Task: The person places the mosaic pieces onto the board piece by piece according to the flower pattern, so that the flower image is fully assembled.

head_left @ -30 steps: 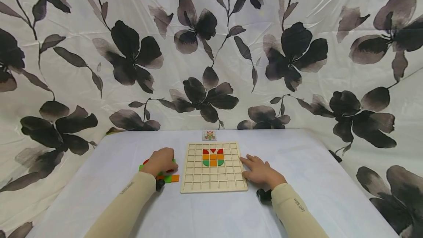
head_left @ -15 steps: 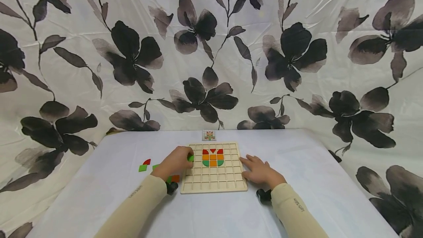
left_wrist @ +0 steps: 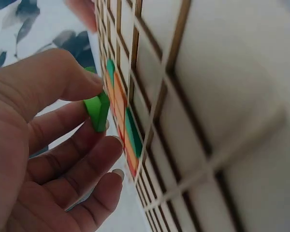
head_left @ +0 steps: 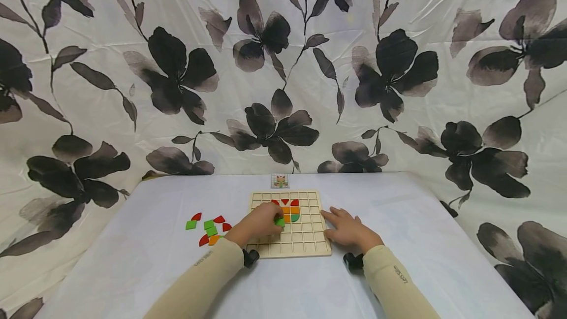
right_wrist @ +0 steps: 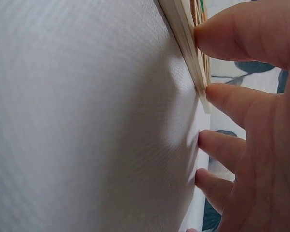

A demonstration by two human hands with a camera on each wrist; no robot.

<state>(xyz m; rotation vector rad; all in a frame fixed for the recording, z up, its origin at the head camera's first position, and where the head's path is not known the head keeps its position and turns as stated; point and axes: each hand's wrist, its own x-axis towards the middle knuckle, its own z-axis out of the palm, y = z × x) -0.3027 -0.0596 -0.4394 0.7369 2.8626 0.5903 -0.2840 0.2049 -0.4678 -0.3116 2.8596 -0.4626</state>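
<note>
Left wrist: above the board, left hand pinches a tile, likely light, stiff, best edge-held; right hand, fingers spread, touches board.

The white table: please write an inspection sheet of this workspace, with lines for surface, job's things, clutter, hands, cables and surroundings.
Surface: table covered in white.
Job's things: grid board carries red, orange and green pieces; loose pieces lie left of it; small pattern card beyond it.
Clutter: nothing seen.
Hands: left hand pinches a light-green piece over the board; right hand touches the board's right edge with its fingertips.
Cables: nothing seen.
Surroundings: floral cloth hanging behind.
</note>
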